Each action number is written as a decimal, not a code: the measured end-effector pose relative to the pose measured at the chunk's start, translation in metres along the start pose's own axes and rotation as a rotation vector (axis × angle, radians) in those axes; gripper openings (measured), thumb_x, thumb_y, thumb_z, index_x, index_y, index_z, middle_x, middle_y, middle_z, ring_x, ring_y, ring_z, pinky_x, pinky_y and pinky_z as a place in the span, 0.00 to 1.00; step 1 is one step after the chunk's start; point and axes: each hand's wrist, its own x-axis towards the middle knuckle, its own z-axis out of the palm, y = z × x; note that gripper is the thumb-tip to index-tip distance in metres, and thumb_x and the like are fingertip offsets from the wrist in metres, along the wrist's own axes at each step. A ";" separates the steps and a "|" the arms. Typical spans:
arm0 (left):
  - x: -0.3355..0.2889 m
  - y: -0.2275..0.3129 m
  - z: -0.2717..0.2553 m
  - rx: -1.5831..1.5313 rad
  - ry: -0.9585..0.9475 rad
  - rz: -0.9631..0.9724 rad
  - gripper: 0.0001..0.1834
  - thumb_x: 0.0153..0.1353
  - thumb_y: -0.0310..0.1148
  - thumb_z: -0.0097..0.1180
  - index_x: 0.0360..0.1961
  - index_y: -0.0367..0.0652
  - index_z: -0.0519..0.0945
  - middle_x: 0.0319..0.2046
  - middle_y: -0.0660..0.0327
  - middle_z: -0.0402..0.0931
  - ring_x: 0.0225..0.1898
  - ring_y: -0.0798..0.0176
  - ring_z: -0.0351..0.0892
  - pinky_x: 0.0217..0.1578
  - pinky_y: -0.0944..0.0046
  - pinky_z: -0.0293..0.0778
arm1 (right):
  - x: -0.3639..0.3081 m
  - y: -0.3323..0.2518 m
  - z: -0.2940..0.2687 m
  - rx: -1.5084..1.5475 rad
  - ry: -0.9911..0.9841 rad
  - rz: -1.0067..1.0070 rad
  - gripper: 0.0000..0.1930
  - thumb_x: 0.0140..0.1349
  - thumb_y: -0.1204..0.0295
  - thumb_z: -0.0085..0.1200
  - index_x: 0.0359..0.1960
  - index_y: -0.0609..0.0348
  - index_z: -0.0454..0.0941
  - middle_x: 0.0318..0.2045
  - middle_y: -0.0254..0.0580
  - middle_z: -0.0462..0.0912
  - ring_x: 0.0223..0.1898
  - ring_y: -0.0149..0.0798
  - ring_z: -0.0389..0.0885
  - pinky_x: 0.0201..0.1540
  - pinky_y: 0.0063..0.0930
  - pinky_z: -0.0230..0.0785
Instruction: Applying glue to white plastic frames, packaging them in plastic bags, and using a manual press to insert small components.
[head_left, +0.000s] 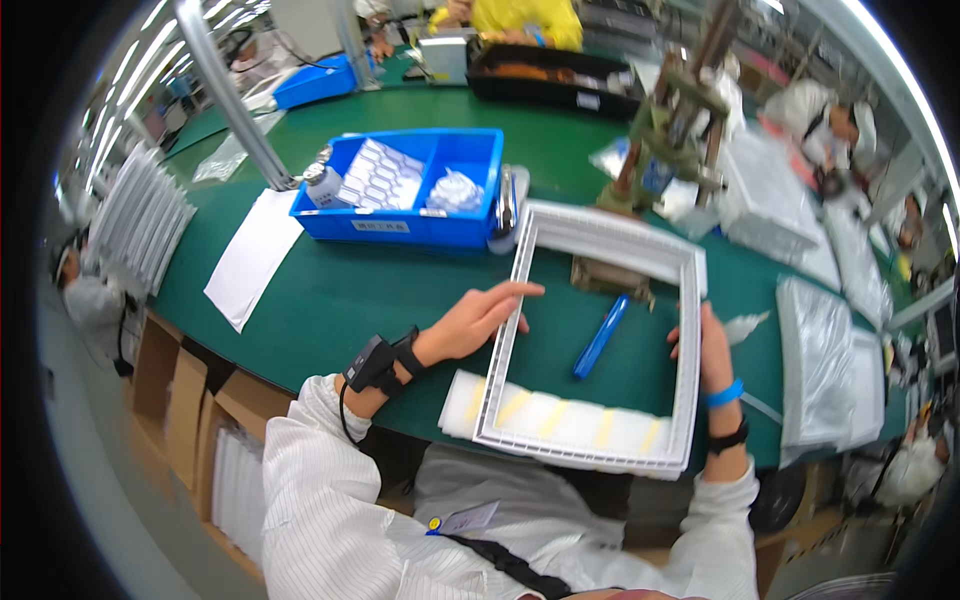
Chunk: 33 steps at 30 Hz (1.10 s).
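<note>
A white rectangular plastic frame (pixel 690 385) is in front of me, with an open middle and ribbed edges. My right hand (pixel 712 345) is closed round its right side bar, fingertips curling inward. On the left bar lies my left hand (pixel 485 318); its index finger stretches across the bar, and another fingertip shows inside the opening. Below the frame's near bar is a white foam strip (pixel 545 415) with yellow bands, on the table edge. Through the opening I see a blue pen-like tool (pixel 601 337) on the green table (pixel 400 285).
A blue divided bin (pixel 380 228) holds a bottle and patterned sheets. White paper (pixel 252 255) lies left of it. A green metal press (pixel 640 165) stands beyond the frame. Plastic-wrapped white parts (pixel 815 370) lie at right. Another person in yellow (pixel 525 20) sits across the table.
</note>
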 end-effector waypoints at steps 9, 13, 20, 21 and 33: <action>0.008 -0.012 0.008 -0.095 0.064 0.017 0.21 0.73 0.34 0.36 0.63 0.43 0.70 0.32 0.57 0.82 0.32 0.68 0.79 0.38 0.67 0.74 | -0.003 -0.018 0.001 -0.023 0.057 0.039 0.25 0.74 0.49 0.34 0.38 0.58 0.75 0.25 0.38 0.81 0.20 0.29 0.77 0.25 0.22 0.70; 0.005 -0.011 0.013 -0.086 0.037 -0.004 0.26 0.75 0.41 0.32 0.67 0.40 0.64 0.36 0.51 0.81 0.32 0.68 0.78 0.37 0.69 0.73 | -0.010 0.002 -0.005 -0.093 0.085 -0.115 0.25 0.74 0.49 0.33 0.42 0.57 0.75 0.27 0.39 0.82 0.21 0.30 0.79 0.25 0.22 0.72; -0.002 -0.014 0.012 -0.079 0.100 0.043 0.26 0.74 0.38 0.34 0.70 0.42 0.61 0.34 0.54 0.81 0.31 0.69 0.78 0.36 0.69 0.74 | -0.031 -0.003 -0.002 -0.365 0.182 -0.336 0.20 0.75 0.57 0.38 0.49 0.59 0.77 0.31 0.35 0.80 0.29 0.25 0.77 0.32 0.19 0.70; -0.001 -0.014 0.012 -0.080 0.108 0.051 0.26 0.74 0.38 0.34 0.70 0.42 0.61 0.34 0.54 0.81 0.31 0.69 0.78 0.36 0.69 0.74 | -0.035 -0.005 -0.002 -0.324 0.218 -0.331 0.19 0.74 0.59 0.39 0.48 0.60 0.77 0.31 0.38 0.82 0.29 0.29 0.78 0.34 0.22 0.71; -0.013 -0.008 0.004 0.034 0.107 0.061 0.21 0.73 0.34 0.39 0.64 0.43 0.69 0.32 0.57 0.82 0.36 0.65 0.81 0.42 0.67 0.72 | -0.081 -0.098 0.047 -0.914 -0.110 -0.546 0.11 0.67 0.68 0.49 0.47 0.54 0.79 0.32 0.46 0.84 0.31 0.51 0.82 0.33 0.41 0.73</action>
